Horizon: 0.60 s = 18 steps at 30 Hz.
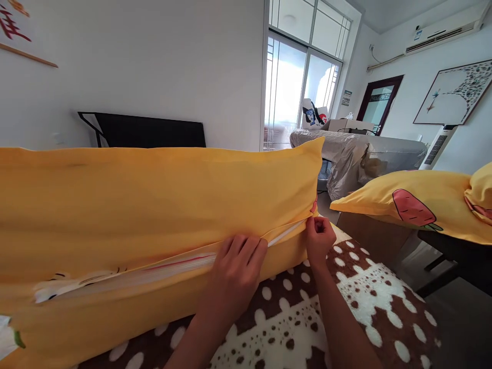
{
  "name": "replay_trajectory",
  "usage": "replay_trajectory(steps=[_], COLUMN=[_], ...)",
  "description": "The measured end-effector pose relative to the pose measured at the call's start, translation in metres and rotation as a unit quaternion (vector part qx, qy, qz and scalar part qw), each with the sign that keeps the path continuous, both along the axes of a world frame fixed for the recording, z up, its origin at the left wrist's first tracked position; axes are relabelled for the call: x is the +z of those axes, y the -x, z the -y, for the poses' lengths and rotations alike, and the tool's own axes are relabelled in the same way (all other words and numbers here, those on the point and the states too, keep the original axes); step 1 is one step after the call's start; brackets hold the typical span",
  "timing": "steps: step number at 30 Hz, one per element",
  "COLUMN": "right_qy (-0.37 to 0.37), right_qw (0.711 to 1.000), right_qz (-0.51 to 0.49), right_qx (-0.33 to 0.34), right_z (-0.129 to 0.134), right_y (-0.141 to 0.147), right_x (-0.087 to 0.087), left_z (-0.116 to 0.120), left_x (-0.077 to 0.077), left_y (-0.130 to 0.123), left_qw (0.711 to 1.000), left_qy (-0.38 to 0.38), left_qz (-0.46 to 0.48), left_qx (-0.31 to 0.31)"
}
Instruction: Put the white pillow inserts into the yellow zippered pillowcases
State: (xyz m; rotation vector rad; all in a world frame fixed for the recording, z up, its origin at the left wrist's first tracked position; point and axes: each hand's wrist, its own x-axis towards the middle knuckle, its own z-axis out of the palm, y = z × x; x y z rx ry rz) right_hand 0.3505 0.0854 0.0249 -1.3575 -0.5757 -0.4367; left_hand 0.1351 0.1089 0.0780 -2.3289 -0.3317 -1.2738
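Head view: the yellow pillow point(161, 200) stretches towards 10 o'clock from the right hand point(321, 236), its slanted opening point(180, 264) running roughly 9-to-3. That nearer grip pinches the opening's 3-o'clock end; the left hand point(239, 271) curls across mid-opening, whether pinching I cannot tell.

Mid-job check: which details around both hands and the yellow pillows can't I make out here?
All in the head view:
- What the right hand has between its fingertips: hidden by its curled fingers.
- Part of the white strip: covered by the left hand.
- The long yellow pillow's left end: cut off by the left edge.
- The other yellow pillow's far end: cut off by the right edge.
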Motion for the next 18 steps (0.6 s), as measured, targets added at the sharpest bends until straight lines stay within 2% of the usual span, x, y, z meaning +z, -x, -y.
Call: replay_trajectory(steps=[8,18], right_qy=[0.018,-0.025], right_qw=[0.999,0.999], right_qz=[-0.016,-0.018], right_qx=[-0.038,-0.027], right_z=[0.004,0.006], right_y=[-0.011,-0.011], right_x=[0.009,0.008], left_z=[0.014,0.013], left_x=[0.004,0.002], left_y=[0.001,0.000], left_qw=[1.000,0.999], left_qy=[-0.002,-0.015], left_qz=[-0.021,0.019], left_qx=[-0.013,0.029])
